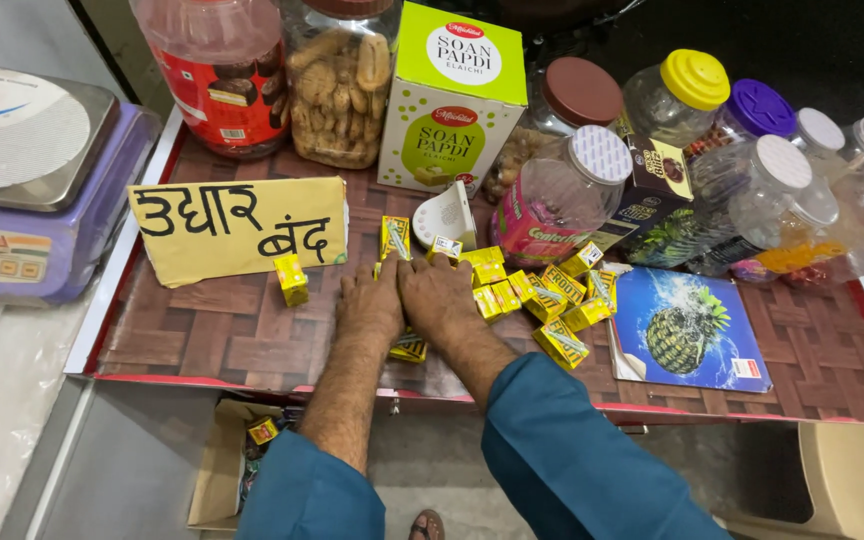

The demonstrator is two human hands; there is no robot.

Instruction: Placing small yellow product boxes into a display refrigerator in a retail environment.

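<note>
Head view, shop counter stock. Landmark: cardboard sign [238, 230], hand-lettered, propped on the woven-pattern counter top [212, 325].

Item 1: left hand [369, 305], just right of the sign, palm down, fingers flat and together on the counter, gripping nothing visible.

Item 2: right hand [439, 298], touching the left hand on its far side from the sign, also flat, fingertips among small yellow packets [542, 300]; whether it pinches one, cannot tell.

Item 3: the packets, a loose scatter right of the sign, beyond both hands; 1 stray yellow packet [292, 279] stands just under the sign's lower right corner.

Item 4: green sweet box [452, 98], upright, behind the sign to the right.

Item 5: biscuit jar [340, 80], behind the sign.

Item 6: weighing scale [27, 180], left of the sign.

Item 7: pineapple-print booklet [692, 330], far right.
</note>
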